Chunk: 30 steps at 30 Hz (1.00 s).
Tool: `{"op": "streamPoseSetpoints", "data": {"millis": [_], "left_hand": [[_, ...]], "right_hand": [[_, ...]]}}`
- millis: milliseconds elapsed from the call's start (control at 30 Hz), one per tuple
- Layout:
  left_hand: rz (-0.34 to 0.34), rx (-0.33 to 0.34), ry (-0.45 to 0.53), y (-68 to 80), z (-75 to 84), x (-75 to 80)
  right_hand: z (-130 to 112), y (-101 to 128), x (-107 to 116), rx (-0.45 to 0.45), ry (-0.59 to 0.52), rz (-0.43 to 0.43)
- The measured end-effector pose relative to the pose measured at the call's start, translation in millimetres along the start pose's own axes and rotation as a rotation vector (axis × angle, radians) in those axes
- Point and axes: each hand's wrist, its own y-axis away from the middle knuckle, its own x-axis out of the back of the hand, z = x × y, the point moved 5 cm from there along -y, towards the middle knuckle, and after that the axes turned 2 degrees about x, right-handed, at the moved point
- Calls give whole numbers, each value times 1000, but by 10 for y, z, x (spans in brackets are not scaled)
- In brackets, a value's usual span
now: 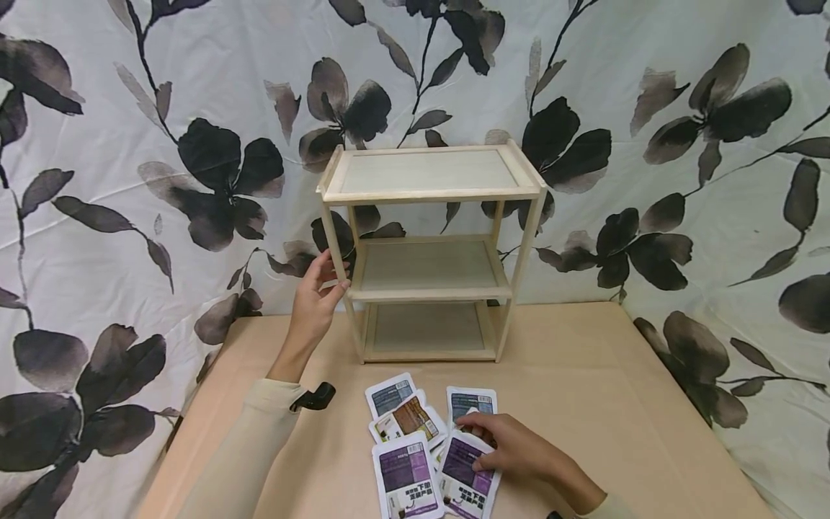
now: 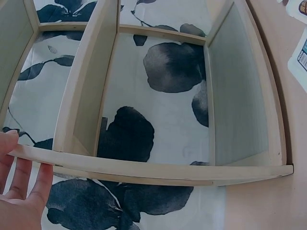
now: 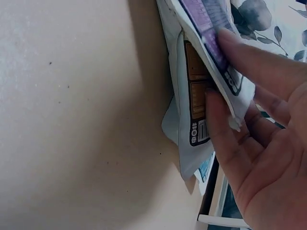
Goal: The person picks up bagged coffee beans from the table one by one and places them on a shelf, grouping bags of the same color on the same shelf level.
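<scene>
A three-tier pale wooden shelf (image 1: 431,195) stands upright on the table, with grey-green panels. My left hand (image 1: 310,306) holds its left front post, the thumb on one side and fingers on the other; the left wrist view shows this post (image 2: 168,173) close up. In front of the shelf, my right hand (image 1: 515,448) pinches the edge of a white pouch with a purple label (image 1: 462,479). Under that pouch, the right wrist view shows a brown-labelled pouch (image 3: 195,72). Another purple-labelled pouch (image 1: 407,472) lies to the left, overlapping others.
Beyond these lie a pouch with an orange-brown label (image 1: 411,417) and blue-labelled pouches (image 1: 390,396), one partly behind my right hand. The light-brown tabletop (image 1: 616,404) extends to both sides. Floral cloth (image 1: 415,86) hangs behind and beside the table.
</scene>
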Motion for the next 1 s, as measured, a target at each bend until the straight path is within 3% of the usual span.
{"op": "streamPoseSetpoints", "data": {"millis": [400,600,767,1000], "left_hand": [[-1,10,-22,2,-12,17],[-5,-2,-17,-12,-17,22],[-6,3,-11,-22,-10,32],[-8,2,-1,-33,-18,27]], "right_hand": [[17,-123,191,-82,58,173],[58,-152,203,-103,21,151],[63,-166,162,-60,-23,127],[39,-191,84,17,63,204]]}}
